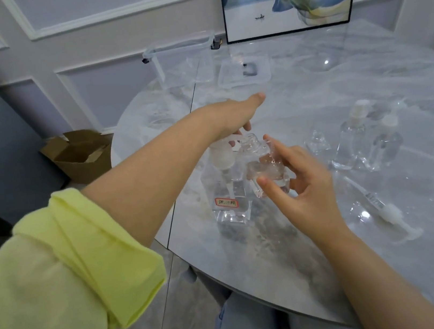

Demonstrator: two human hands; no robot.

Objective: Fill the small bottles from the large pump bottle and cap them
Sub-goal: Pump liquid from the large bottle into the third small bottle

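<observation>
The right hand [304, 179] pinches the small bottle [265, 162] in curled fingers [269, 184], mouth under the spout of the large pump bottle [228, 188] near the table [311, 88] edge, while the left hand [234, 116] presses the pump; best pressed slowly, keeping that mouth touching.

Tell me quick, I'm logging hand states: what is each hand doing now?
Left hand: presses down on the white pump head of the large clear pump bottle; fingers straight.
Right hand: holds the small clear uncapped bottle under the spout.
</observation>
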